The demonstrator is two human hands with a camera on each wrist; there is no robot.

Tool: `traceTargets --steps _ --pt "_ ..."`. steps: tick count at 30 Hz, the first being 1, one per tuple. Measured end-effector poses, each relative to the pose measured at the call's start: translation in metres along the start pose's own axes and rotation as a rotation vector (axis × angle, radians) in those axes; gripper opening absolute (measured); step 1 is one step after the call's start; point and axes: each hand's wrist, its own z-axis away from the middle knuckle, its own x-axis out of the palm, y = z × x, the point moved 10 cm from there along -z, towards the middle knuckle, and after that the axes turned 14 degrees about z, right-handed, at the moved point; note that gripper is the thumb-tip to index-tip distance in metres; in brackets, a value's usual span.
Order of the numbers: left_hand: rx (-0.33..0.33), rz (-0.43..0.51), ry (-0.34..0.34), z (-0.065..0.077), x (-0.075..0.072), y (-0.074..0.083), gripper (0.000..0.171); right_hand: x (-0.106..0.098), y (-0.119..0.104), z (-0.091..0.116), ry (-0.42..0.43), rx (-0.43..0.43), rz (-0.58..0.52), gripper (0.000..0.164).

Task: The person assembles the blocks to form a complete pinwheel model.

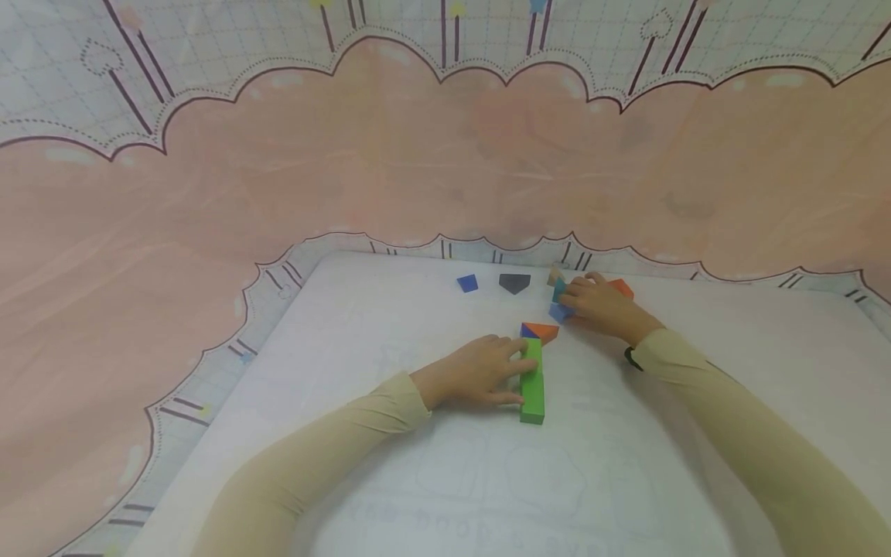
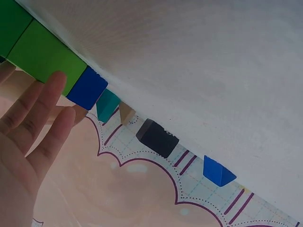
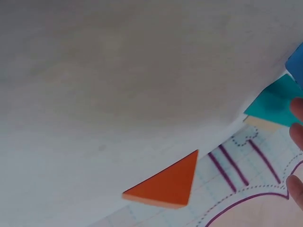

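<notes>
My left hand (image 1: 480, 371) rests its spread, nearly straight fingers along the left side of two green blocks (image 1: 532, 398), which lie end to end in a line. Against their far end sit a dark blue triangular block (image 2: 88, 88) and an orange triangular block (image 1: 547, 333). Farther back, my right hand (image 1: 602, 309) reaches over a teal triangular block (image 3: 274, 101) and a light blue block (image 1: 559, 312). In the right wrist view its fingertips (image 3: 297, 137) are spaced apart beside the teal block, and the rest of the hand is out of that frame.
An orange triangular block (image 3: 165, 184) lies to the right of my right hand. Along the table's far edge are a beige block (image 1: 554, 275), a black block (image 1: 515, 283) and a blue triangular block (image 1: 468, 283). A patterned pink cloth (image 1: 445, 162) hangs behind the white tabletop (image 1: 390, 309).
</notes>
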Motion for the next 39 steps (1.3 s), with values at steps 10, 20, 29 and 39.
traceTargets --steps 10,20,29,39 --pt "0.017 -0.024 0.005 -0.001 -0.001 0.000 0.052 0.002 -0.006 -0.016 -0.045 -0.014 -0.036 0.025" --pt "0.010 -0.008 -0.001 0.000 -0.002 0.001 0.053 0.000 -0.012 -0.023 -0.028 -0.021 -0.036 0.024" --pt "0.013 0.001 0.006 -0.001 0.000 -0.001 0.051 0.004 -0.018 -0.029 -0.102 -0.043 -0.004 0.031" --pt "0.023 0.002 0.013 -0.001 -0.002 0.001 0.051 0.001 -0.024 -0.032 -0.079 -0.064 -0.042 0.030"
